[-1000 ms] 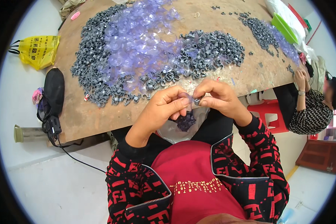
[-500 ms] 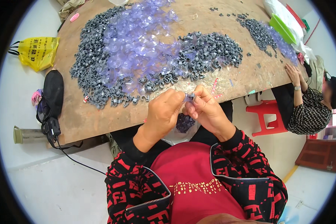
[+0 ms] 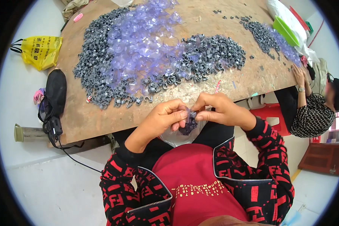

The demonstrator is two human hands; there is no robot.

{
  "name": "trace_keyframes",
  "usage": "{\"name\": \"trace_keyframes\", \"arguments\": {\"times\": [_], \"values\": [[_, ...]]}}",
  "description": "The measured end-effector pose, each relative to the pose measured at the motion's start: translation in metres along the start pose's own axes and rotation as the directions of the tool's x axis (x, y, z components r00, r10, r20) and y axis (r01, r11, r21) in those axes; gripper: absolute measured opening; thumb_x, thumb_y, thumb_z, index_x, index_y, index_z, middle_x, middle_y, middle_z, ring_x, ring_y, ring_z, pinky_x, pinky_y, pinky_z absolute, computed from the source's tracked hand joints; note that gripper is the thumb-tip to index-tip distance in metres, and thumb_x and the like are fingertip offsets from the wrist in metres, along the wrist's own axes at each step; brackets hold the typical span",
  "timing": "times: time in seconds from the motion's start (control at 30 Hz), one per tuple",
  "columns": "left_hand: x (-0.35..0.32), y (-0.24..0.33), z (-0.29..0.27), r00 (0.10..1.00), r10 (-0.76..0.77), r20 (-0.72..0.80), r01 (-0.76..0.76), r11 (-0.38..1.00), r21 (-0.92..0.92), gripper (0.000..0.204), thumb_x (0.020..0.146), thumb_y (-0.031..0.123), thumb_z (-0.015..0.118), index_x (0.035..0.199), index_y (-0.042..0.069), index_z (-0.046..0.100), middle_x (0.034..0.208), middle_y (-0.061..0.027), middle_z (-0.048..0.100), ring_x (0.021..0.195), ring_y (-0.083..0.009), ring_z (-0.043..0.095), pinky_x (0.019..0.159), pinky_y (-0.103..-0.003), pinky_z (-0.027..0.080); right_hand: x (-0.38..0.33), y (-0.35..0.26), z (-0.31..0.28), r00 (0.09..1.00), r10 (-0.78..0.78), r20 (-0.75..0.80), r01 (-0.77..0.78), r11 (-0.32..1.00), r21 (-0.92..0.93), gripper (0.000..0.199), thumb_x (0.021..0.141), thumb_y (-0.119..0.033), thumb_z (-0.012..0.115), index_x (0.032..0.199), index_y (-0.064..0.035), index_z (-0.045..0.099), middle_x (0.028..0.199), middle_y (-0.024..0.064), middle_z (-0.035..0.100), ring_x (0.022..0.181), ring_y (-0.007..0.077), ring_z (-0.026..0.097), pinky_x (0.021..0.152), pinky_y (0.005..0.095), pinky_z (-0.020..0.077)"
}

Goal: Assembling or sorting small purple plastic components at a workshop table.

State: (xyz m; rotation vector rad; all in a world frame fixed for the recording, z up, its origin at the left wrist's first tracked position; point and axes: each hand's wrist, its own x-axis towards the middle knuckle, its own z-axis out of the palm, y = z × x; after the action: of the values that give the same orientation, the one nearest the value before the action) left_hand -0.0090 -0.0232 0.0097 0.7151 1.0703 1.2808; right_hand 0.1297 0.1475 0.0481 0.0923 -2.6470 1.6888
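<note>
My left hand [image 3: 165, 116] pinches a clear purple suction cup [image 3: 188, 114] between thumb and fingers, just off the table's near edge. From the other side my right hand [image 3: 223, 109] closes thumb and forefinger on a small grey clip [image 3: 193, 113] that meets the cup; how far they are joined is too small to tell. Below the hands, at my lap, a whitish translucent bag or tub [image 3: 174, 138] holds dark purplish pieces, partly hidden by my fingers. Ahead lie heaped clear purple suction cups [image 3: 139, 45], with grey clips [image 3: 92, 56] to their left and more grey clips [image 3: 214, 52] to their right.
A wooden table [image 3: 263, 77] spans the front. At left are a yellow bag [image 3: 41, 52], a black pouch [image 3: 56, 92], a cabled black device [image 3: 53, 127] and a bottle [image 3: 32, 134]. Another person [image 3: 316, 107] sits at right near a red stool [image 3: 269, 115] and a green basket [image 3: 286, 31].
Both hands have dropped slightly toward my lap. My right hand has turned with its elbow swinging outward, and its fingers now meet the piece from the right.
</note>
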Motion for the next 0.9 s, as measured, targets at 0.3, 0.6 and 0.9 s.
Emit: {"name": "trace_keyframes", "arguments": {"times": [0.3,0.6,0.9], "values": [[0.001,-0.002,-0.007,0.999,-0.01,0.041,0.01,1.0,0.004,0.016,0.091,0.02,0.052,0.087,0.004,0.055,0.071,-0.0021,0.059,0.055,-0.0033,0.048,0.051,-0.016,0.038,0.0,0.006,0.004,1.0,0.0,0.002,0.0,0.997,0.08,0.016,0.083,-0.014,0.061,0.089,-0.0003,0.058,0.08,0.0073,0.062,0.073,0.0151,0.06,0.066,0.0266,0.0466],[0.0,0.005,-0.001,0.998,0.067,-0.021,-0.063,0.987,0.146,0.015,0.089,0.017,0.054,0.088,0.003,0.057,0.071,-0.0001,0.058,0.058,-0.0038,0.05,0.052,-0.017,0.039,-0.002,0.015,0.002,1.0,-0.007,0.025,0.004,0.993,0.115,0.021,0.087,-0.019,0.058,0.094,-0.0021,0.048,0.079,0.0077,0.06,0.065,0.0134,0.058,0.058,0.0246,0.0452],[0.004,0.005,0.006,0.778,0.627,0.055,-0.419,0.452,0.787,0.011,0.081,0.006,0.059,0.091,0.002,0.058,0.07,-0.007,0.056,0.056,-0.0167,0.053,0.05,-0.027,0.04,-0.004,0.029,0.042,0.991,0.113,-0.068,-0.005,0.546,0.838,0.025,0.09,-0.027,0.054,0.099,-0.0093,0.04,0.069,0.0046,0.054,0.049,0.0074,0.044,0.052,0.0218,0.0365]]}}
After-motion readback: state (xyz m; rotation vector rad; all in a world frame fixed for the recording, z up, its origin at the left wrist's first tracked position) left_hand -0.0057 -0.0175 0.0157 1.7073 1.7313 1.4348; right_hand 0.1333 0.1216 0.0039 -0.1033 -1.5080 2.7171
